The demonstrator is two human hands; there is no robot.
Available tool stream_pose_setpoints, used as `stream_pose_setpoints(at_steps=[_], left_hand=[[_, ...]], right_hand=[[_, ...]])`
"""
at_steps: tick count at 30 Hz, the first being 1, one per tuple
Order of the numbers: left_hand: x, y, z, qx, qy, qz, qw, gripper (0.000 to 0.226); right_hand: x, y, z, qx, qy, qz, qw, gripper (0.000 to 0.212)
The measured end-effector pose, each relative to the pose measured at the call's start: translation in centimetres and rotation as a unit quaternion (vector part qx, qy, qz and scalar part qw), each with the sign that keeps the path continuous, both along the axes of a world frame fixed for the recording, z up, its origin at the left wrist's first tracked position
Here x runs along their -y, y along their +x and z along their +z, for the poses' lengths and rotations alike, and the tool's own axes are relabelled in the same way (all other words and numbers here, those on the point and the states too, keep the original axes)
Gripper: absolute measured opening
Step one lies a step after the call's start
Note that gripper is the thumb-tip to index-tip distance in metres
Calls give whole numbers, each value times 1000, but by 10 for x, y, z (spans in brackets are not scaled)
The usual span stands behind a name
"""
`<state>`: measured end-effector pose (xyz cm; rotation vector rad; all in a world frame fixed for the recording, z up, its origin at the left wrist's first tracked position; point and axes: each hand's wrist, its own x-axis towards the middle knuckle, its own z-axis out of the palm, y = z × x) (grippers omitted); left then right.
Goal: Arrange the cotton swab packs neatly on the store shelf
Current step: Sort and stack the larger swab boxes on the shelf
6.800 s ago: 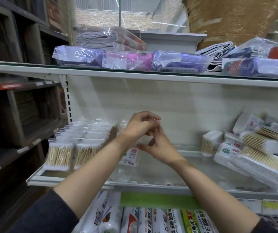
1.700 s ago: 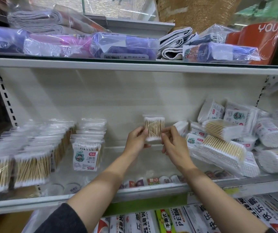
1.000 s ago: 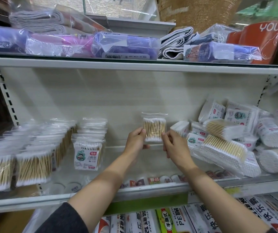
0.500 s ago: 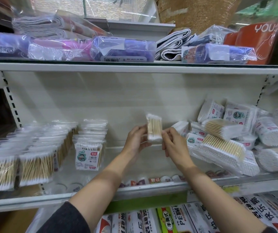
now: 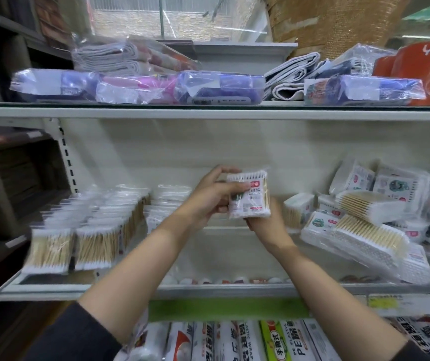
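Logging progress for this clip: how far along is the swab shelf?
Partly done. Done: upright rows of packs stand lined up at the shelf's left end. In hand: one cotton swab pack, label facing the camera, gripped by the left hand and supported from beneath by the right hand, held above the open middle of the shelf. Left: the jumbled pile of packs on the right, lying tilted and overlapping.
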<state>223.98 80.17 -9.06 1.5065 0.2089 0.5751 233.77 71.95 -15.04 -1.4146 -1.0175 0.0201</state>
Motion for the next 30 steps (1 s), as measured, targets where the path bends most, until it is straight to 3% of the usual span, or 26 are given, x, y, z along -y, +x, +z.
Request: stream_pose_setpoints(at_steps=[3,7,10,14,18,21,25,27,30], left_hand=[[-23,-31,11,-34,100,50,993,24],[-51,-74,16,-87,201,131,967,23],[-63,-95,12,-134,231,154,951,25],[-71,-107,4,-177,305,183,918,29],[-78,-109,-6,-270,433,205,835,36],[-80,-107,-18,-343,461,187,796,46],[-77,-105,-17,-362,504,195,759,58],[-74,-102,-11,-353,509,195,761,58],[-68,-95,-5,-314,491,191,790,52]], right_hand=[[-16,-12,7,0,-18,18,1000,12],[-33,-30,19,-92,18,78,993,26],[-41,-49,28,-117,0,151,981,25],[-49,-64,25,-32,-42,152,987,14],[-55,-70,13,44,-117,110,986,12],[-57,-71,2,124,-211,77,967,18],[-54,-70,3,135,-239,71,959,30],[-51,-69,6,134,-237,84,958,32],[-46,-66,11,118,-218,86,965,31]])
